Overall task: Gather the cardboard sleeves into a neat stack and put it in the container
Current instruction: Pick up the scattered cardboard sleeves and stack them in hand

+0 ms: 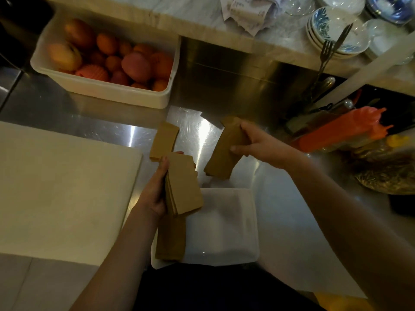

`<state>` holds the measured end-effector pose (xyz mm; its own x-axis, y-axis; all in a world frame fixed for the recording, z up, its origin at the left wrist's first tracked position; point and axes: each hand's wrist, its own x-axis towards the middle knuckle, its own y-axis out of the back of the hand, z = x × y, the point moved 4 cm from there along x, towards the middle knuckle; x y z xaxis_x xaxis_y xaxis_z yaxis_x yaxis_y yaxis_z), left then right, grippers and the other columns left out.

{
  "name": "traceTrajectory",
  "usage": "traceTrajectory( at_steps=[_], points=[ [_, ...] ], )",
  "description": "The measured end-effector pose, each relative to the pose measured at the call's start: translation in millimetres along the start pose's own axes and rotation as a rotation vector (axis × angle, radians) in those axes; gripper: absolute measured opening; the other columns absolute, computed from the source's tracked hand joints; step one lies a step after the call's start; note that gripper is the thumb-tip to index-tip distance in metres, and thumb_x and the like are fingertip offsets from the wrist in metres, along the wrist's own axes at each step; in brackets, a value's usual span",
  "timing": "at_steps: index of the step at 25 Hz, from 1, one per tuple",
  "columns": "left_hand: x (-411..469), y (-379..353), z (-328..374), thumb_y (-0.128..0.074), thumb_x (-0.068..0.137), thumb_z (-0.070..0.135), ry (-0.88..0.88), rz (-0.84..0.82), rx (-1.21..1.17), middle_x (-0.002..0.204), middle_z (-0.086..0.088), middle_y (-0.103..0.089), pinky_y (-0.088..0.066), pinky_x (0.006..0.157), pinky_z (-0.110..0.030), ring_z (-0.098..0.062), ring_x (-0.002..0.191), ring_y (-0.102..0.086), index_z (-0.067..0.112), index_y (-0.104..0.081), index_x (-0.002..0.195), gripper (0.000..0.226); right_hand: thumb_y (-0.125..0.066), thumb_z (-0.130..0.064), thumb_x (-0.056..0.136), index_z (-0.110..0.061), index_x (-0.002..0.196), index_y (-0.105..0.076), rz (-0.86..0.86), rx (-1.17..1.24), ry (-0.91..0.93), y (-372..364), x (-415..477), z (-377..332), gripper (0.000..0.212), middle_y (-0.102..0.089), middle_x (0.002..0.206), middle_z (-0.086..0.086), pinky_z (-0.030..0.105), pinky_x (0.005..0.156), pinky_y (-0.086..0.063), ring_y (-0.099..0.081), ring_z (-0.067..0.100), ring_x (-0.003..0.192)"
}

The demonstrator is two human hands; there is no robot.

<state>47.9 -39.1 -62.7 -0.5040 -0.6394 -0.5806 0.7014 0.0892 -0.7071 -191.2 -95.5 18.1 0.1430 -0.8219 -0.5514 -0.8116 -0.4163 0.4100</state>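
My left hand (155, 187) grips a stack of flat brown cardboard sleeves (184, 187) above the far left corner of a white plastic container (226, 232). More sleeves (170, 239) stand inside the container along its left wall. Held over the steel counter, a second bunch of sleeves (224, 151) sits in my right hand (258, 142), just beyond the container. One loose sleeve (164, 140) lies flat on the counter to the left of that bunch.
A white tub of oranges and other fruit (105, 63) stands at the back left. A pale cutting board (60, 187) covers the left of the steel counter (280, 187). Orange bags and utensils (341, 129) crowd the right side; bowls and glasses (336, 30) sit on the raised ledge.
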Motion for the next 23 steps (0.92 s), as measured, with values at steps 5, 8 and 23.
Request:
traceTrajectory(
  at_steps=[5,8,23],
  points=[
    [-7,-14,3,-0.094,0.033,0.061,-0.04,-0.003,0.106,0.107,-0.01,-0.075,-0.062,0.075,-0.045,-0.026,0.091,-0.074,0.027,-0.068,0.113,0.091,-0.069,-0.017,0.084,-0.023,0.13,-0.042,-0.155,0.091,0.078,-10,-43,-37,0.054,-0.052,0.127,0.004,0.047,0.094,-0.052,-0.057,0.024,0.116],
    [-9,-22,0,-0.093,0.031,0.062,-0.033,0.016,0.132,0.107,-0.01,-0.077,-0.062,0.069,-0.044,-0.028,0.093,-0.075,0.024,-0.066,0.117,0.098,-0.067,-0.017,0.087,-0.027,0.126,-0.041,-0.203,-0.032,0.127,-36,-50,-53,0.048,-0.053,0.122,-0.001,0.036,0.09,-0.056,-0.059,0.019,0.11],
    [-10,-45,-17,-0.097,0.022,0.055,-0.006,-0.032,0.099,0.095,-0.013,-0.078,-0.061,0.06,-0.038,-0.025,0.081,-0.076,0.013,-0.07,0.109,0.1,-0.064,-0.029,0.089,-0.027,0.141,-0.042,0.088,-0.343,0.311,-72,-62,-40,0.056,-0.042,0.135,-0.001,0.025,0.096,-0.038,-0.04,0.015,0.121]
  ],
)
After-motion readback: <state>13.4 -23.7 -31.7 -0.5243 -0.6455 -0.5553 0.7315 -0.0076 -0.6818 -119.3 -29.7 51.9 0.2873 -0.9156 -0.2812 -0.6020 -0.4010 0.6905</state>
